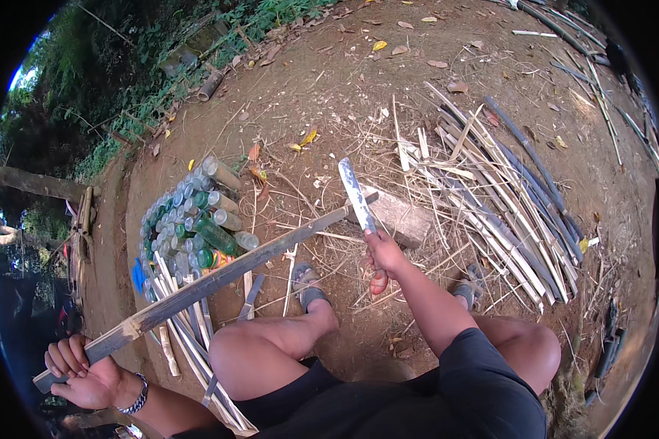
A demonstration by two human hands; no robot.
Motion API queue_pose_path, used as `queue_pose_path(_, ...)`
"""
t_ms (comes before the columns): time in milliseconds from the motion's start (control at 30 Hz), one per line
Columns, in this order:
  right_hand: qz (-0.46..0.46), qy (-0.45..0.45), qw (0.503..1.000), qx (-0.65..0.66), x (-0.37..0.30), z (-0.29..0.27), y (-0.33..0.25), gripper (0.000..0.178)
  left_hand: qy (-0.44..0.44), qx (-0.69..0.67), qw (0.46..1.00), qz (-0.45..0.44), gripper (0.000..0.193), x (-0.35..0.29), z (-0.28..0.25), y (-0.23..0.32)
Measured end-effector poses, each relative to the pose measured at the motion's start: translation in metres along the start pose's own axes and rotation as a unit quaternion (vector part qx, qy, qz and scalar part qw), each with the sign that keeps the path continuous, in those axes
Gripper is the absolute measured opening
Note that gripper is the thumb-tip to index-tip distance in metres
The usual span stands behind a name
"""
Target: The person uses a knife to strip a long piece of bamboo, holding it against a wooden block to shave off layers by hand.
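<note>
The left hand (88,372), well left of the wooden block (404,218), had its fingers clamped on the near end of a long bamboo strip (227,274); the strip's far end reached the block. The right hand (385,255), just on the block's near side, had its fingers clamped around a machete (354,192), which crossed the strip; contact could not be confirmed. Bottles (216,234) were grouped left of the block, split lengths (523,219) right.

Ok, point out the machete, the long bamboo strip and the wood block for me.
Machete (354,192): head view, middle of the blade.
Long bamboo strip (223,278): head view, middle of its length.
Wood block (403,216): head view, upper face.
</note>
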State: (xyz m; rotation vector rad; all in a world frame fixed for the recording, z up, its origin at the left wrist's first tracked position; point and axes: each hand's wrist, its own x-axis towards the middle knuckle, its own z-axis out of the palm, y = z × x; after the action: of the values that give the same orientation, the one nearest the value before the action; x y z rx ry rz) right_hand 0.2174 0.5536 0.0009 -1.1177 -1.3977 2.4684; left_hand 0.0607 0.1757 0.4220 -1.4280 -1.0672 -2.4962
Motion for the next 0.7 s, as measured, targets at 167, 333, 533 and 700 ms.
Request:
queue_pose_path(167,0.026,-0.023,0.999,0.029,-0.014,0.026,0.009,0.032,0.010,0.025,0.999,-0.020,0.068,0.003,0.001,0.006)
queue_pose_path(333,0.014,0.002,0.998,0.068,0.003,0.025,0.011,0.033,0.023,0.028,0.999,-0.019,0.069,0.007,0.002,0.006)
queue_pose_path(533,-0.008,-0.053,0.999,0.002,-0.008,0.035,0.006,0.034,0.067,0.061,0.996,-0.010,0.071,0.002,-0.007,0.007)
queue_pose_path(700,-0.001,-0.049,0.998,0.033,-0.011,0.037,0.027,0.036,0.088,0.074,0.993,-0.010,0.071,-0.001,-0.011,0.008)
